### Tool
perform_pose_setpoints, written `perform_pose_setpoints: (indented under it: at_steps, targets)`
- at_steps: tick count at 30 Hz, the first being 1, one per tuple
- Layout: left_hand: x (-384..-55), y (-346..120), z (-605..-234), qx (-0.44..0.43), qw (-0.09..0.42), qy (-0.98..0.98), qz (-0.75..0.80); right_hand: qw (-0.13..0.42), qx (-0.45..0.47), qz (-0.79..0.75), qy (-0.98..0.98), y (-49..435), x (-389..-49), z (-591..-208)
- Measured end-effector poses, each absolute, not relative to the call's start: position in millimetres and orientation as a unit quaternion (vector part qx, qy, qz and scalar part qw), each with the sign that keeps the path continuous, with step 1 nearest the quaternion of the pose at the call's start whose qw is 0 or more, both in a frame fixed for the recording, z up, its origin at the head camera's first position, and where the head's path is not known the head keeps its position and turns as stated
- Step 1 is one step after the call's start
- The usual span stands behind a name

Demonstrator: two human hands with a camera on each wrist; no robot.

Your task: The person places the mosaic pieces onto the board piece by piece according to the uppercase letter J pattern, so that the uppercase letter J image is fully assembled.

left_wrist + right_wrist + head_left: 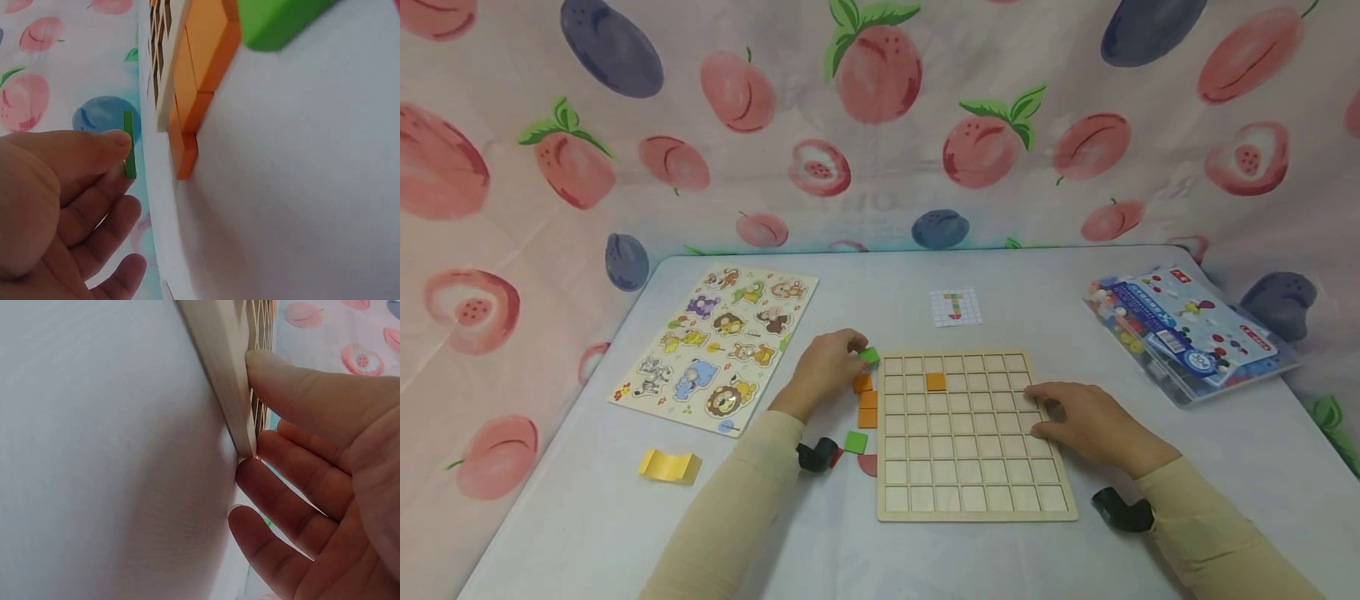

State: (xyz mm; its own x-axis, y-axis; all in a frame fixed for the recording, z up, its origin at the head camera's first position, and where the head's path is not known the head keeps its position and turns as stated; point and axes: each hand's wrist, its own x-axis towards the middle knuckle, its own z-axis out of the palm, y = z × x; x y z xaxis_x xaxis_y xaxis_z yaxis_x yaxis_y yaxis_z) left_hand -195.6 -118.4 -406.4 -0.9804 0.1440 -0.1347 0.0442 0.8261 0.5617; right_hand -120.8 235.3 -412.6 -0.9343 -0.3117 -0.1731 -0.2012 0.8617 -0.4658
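Observation:
Between thumb and forefinger, my left hand (825, 367) pinches a thin green square tile (129, 145), raised off the table in the left wrist view. The wooden grid board (977, 497) lies just right of it, with one orange square tile (936, 382) in a cell of its second row. Along the board's left side lie several orange tiles (867, 408), another green tile (855, 442) and a red rounded piece (868, 465). My right hand (1086, 421) rests on the board's right edge. In the right wrist view its thumb (294, 384) touches the board, fingers loosely bent beside the rim.
Behind the board lies a small grid card (957, 307) with a coloured pattern. An animal puzzle board (718, 350) is at the left, near a yellow curved block (670, 467). A clear plastic box (1187, 333) with a blue printed cover stands at the right.

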Motion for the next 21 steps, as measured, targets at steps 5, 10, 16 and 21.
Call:
perform_pose_setpoints:
  at_steps: [5, 10, 16, 21]
  targets:
    - [-193.9, -111.6, -404.4, 0.069, 0.085, 0.952, 0.287, 0.123, -0.135, -0.228, 0.956, 236.0, -120.9, -412.4]
    - [-191.1, -103.8, -402.3, 0.083, 0.092, 0.949, 0.289, 0.122, -0.137, -0.231, 0.955, 234.9, -120.6, -412.2]
    - [-186.2, -92.7, -398.3, 0.098, 0.096, 0.948, 0.288, 0.123, -0.138, -0.226, 0.956, 234.9, -120.8, -411.7]
    - [-183.7, -83.6, -396.9, 0.100, 0.106, 0.947, 0.285, 0.127, -0.134, -0.225, 0.957, 235.4, -121.8, -411.6]
